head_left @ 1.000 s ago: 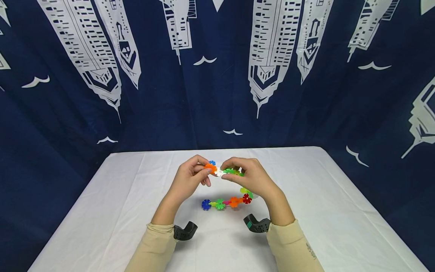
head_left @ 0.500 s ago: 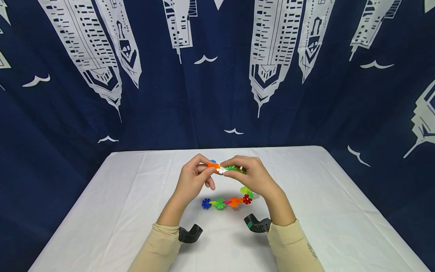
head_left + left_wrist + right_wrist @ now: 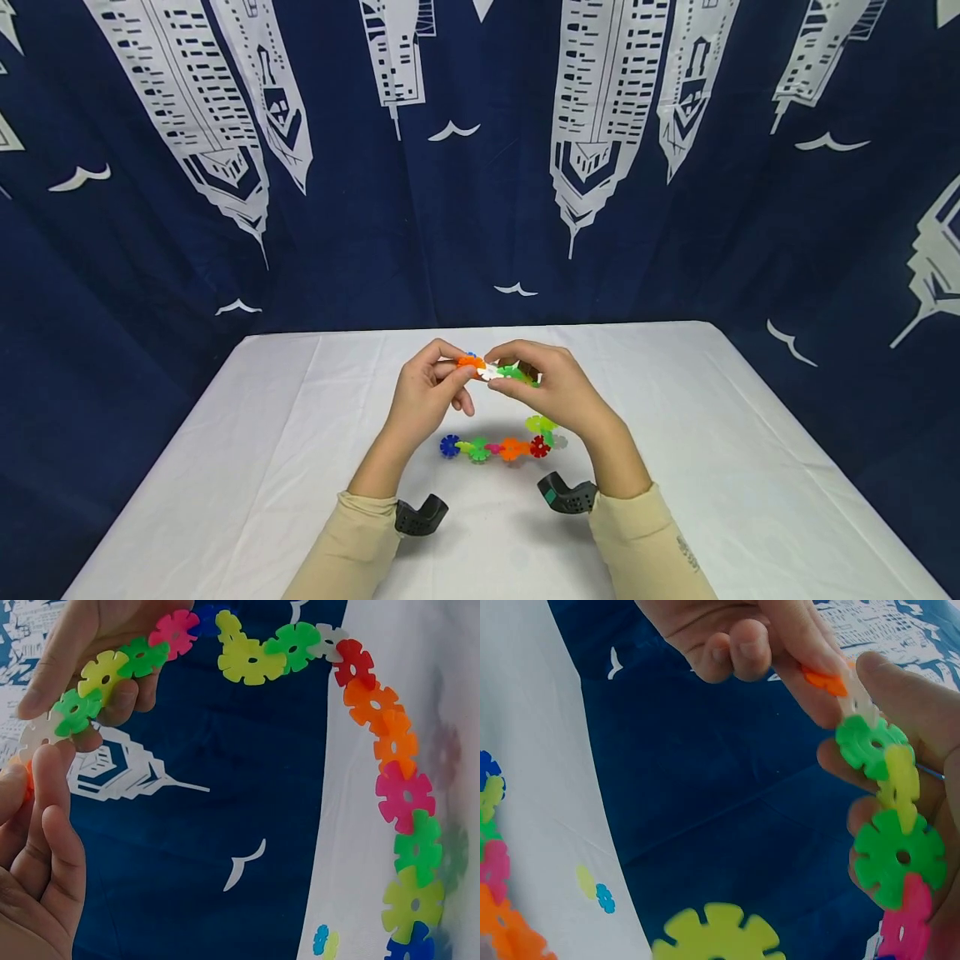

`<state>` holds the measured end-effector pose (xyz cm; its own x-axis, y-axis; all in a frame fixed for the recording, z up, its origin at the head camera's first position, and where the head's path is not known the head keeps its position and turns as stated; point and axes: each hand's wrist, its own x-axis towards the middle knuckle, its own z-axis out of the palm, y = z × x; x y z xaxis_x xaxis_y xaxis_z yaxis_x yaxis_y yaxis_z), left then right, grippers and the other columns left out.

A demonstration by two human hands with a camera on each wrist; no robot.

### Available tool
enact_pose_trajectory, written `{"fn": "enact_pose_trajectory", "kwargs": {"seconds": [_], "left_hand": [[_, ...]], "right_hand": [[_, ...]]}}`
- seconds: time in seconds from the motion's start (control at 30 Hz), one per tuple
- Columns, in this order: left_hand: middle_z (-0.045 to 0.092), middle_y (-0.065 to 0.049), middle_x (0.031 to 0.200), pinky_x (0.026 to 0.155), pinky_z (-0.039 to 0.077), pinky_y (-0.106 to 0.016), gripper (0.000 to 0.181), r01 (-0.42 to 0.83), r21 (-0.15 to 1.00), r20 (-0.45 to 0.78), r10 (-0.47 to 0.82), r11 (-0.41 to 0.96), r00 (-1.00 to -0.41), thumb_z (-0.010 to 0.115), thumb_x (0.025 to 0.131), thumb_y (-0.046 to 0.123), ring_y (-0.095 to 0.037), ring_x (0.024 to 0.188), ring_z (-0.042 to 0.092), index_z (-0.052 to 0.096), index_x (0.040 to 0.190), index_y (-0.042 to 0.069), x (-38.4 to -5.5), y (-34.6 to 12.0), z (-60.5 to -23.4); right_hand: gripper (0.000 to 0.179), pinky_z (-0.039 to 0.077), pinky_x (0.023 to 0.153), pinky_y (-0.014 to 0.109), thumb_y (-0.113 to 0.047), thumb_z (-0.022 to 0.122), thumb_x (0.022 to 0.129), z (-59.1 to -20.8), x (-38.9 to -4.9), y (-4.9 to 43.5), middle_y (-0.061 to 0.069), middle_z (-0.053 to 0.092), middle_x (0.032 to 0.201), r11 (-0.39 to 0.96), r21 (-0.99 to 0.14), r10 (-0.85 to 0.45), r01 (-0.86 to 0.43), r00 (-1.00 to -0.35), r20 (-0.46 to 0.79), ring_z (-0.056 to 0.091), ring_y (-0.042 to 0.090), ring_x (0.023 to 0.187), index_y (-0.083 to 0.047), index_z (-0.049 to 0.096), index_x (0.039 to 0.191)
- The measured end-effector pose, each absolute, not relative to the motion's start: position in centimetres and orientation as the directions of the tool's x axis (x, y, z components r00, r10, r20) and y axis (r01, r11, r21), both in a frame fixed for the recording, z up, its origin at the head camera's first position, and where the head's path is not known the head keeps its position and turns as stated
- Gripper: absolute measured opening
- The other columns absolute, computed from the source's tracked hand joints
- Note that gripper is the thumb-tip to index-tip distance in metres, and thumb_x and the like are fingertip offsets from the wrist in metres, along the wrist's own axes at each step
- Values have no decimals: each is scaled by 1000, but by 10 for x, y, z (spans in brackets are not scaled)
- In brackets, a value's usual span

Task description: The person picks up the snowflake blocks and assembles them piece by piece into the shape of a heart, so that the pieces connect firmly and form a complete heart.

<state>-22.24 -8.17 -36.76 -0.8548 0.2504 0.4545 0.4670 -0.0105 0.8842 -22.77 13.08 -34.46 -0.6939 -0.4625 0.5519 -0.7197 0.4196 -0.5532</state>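
My left hand pinches an orange snowflake disc between thumb and fingers. A white snowflake disc overlaps its edge, at the end of a chain of slotted plastic discs. My right hand pinches the chain at this white disc, its other fingers curled behind a green disc and a yellow disc. From there the chain runs on through a pink disc and bends round to a red disc. Its far end is a dark blue disc, low over the table.
A white cloth covers the table. Farther back on it lie a small light-blue disc and a yellow disc. A dark blue curtain with white building prints hangs behind. Black wrist cameras project inward from both sleeves.
My left hand has shifted slightly right with the orange disc, closer to my right hand. The lower stretch of the chain has swung a little left.
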Motion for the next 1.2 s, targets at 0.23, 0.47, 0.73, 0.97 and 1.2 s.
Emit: {"fn": "enact_pose_trajectory", "kwargs": {"seconds": [0.23,0.47,0.73,0.97,1.2], "left_hand": [[71,-30,87,57,53,-24,12,449,894,432,268,2,-861,61,97,4,-21,49,64,56,106,-2,-224,-82,-368],[72,-28,98,57,53,-22,20,429,902,398,294,46,-869,65,95,6,-15,55,65,55,112,-1,-231,-86,-370],[76,-16,106,63,53,-23,28,345,920,303,218,187,-928,69,94,13,-15,71,68,59,119,6,-252,-92,-394],[73,-10,114,76,55,-26,31,275,910,254,107,311,-961,73,88,5,-18,92,67,64,118,7,-269,-94,-431],[67,-10,127,98,51,-47,39,269,855,246,109,443,-963,75,87,8,-31,114,63,66,124,11,-291,-94,-459]], "right_hand": [[27,49,69,23,-27,80,85,-345,-228,126,-2,75,104,494,-511,-447,-703,-710,544,63,8,87,-21,72,110],[23,55,83,31,-27,76,90,-343,-229,129,-8,73,108,517,-511,-436,-687,-724,534,65,9,95,-22,72,112],[24,53,95,40,-24,73,91,-342,-232,137,-7,73,114,537,-515,-409,-668,-740,533,66,14,108,-21,72,115],[24,53,97,42,-24,72,92,-344,-232,142,-6,73,114,546,-543,-391,-638,-767,509,66,15,110,-20,72,115],[23,55,94,42,-22,71,92,-344,-232,151,-4,73,114,550,-574,-345,-607,-790,507,66,16,108,-18,72,115]]}}
